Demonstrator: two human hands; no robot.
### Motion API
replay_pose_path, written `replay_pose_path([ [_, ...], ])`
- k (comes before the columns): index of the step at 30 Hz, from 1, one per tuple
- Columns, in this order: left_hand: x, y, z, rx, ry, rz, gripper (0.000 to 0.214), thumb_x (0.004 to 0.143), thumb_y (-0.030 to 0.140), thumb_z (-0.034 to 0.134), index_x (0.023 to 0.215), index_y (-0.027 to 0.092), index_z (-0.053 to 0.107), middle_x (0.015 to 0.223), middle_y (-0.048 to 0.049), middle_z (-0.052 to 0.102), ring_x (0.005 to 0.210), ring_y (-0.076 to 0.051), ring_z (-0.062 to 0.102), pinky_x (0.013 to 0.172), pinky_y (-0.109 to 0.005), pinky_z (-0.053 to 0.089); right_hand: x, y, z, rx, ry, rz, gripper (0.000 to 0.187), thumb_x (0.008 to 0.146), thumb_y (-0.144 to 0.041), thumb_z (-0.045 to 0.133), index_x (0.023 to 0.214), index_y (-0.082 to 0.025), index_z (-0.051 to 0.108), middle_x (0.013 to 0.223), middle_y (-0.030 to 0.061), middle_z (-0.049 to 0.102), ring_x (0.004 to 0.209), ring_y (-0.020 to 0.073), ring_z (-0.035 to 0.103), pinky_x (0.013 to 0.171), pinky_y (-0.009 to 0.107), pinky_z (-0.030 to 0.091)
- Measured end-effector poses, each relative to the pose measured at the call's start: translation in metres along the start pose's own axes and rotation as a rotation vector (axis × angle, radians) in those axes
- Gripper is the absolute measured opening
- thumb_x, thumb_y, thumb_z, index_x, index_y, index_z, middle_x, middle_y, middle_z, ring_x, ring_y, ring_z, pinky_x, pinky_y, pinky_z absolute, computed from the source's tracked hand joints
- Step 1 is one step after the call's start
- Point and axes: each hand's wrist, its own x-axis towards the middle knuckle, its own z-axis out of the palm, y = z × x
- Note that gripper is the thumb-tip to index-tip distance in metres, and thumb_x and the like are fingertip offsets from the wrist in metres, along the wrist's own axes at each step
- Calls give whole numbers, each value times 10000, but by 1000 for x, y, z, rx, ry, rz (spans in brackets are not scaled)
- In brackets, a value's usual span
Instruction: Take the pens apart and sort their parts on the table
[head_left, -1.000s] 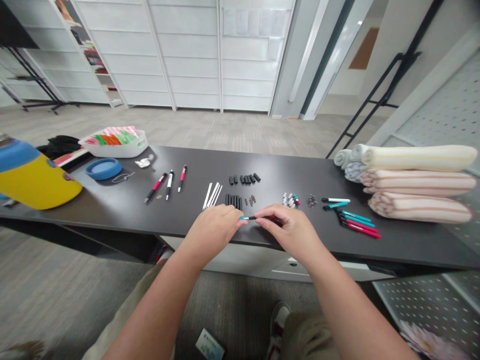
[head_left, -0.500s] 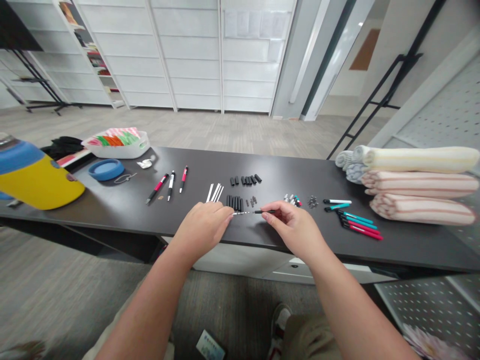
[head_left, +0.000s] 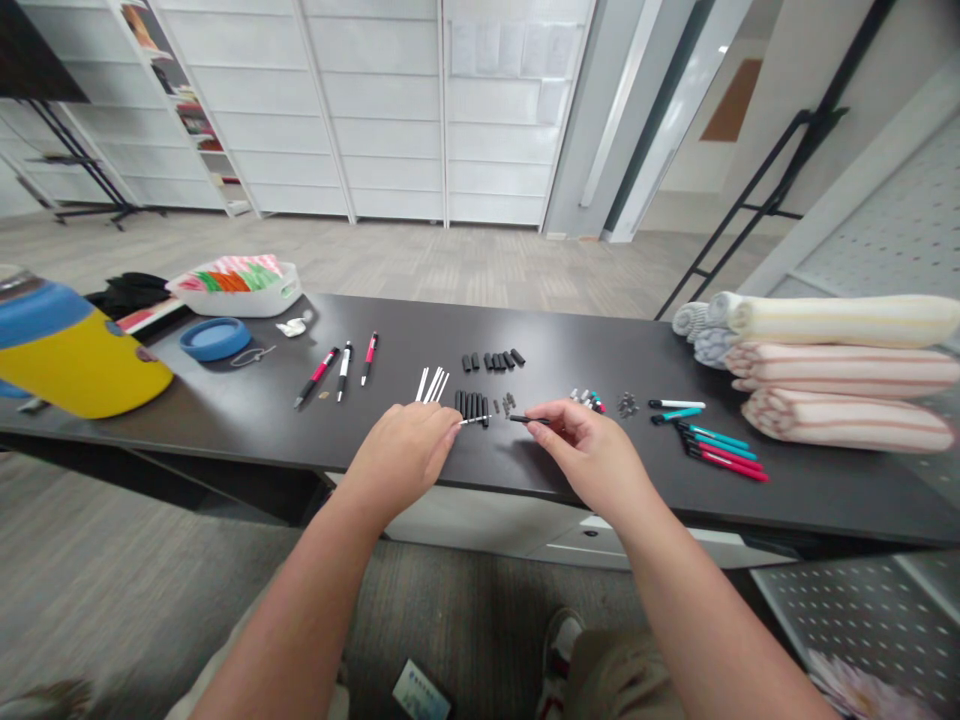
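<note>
Grasped a thin white rod (head_left: 472,420) in the left hand (head_left: 405,445), knuckles up, and pointed its darker tip to the right! Pinched a slim black tube (head_left: 519,419) in the right hand (head_left: 589,437), between thumb and fingers, and aimed its free end left, facing the rod. Left a narrow gap between the two ends, both over the front part of the dark desk (head_left: 420,330). Crossed the rod in front of a row of black barrels (head_left: 469,402); could not tell about any touch there.

Out to the right, had turquoise and red pens (head_left: 724,453) fanned on the desk, with a white pen (head_left: 677,404) just beyond. Had tiny grey pieces (head_left: 627,404) next, then a cluster of small mixed parts (head_left: 587,400) just past the right hand. Had small dark bits (head_left: 510,402) right beside the barrels, and white sticks (head_left: 433,385) lying just past the left hand!

Over on the left, showed a loose trio: a red-and-black pen (head_left: 316,378), a white-and-black pen (head_left: 343,372) and a slimmer red pen (head_left: 369,358). Farther back, had short black sleeves (head_left: 501,362) in a line, rolled cloths (head_left: 847,362) stacked far right, a white tray (head_left: 244,303) of colourful packets far left. Behind it all, across the floor, had tall white cabinets (head_left: 375,120).
</note>
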Motion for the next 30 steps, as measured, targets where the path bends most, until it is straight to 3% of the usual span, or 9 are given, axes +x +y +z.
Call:
replay_pose_path([
  [6,6,7,1,34,75,-49,257,1116,260,378,1110,181,623,1019,-63,736,889,-249,692,784,-379,451,-1,-4,1,-33,-37,-27,233,944,-431,671,1055,-254,775,818,9,732,726,184,639,677,310,465],
  [14,13,16,10,-55,43,-4,275,1078,426,555,1242,226,646,1178,-52,761,1043,-243,721,898,-362,508,-1,-8,2,-63,-69,-49,200,953,-409,667,1048,-273,778,778,-14,709,688,167,612,656,297,442],
  [22,15,19,11,-90,8,34,256,1111,355,469,1150,255,702,1029,-30,760,957,-212,710,839,-334,493,-2,-14,2,-72,-98,-80,183,958,-383,655,1031,-266,776,758,-9,717,680,176,624,654,295,450],
  [30,12,9,9,-153,33,-26,238,1092,315,491,1135,246,715,1055,-34,773,982,-213,721,869,-325,503,-1,-7,0,8,-86,-27,233,947,-435,674,1050,-256,780,746,-14,671,672,163,580,632,288,425],
])
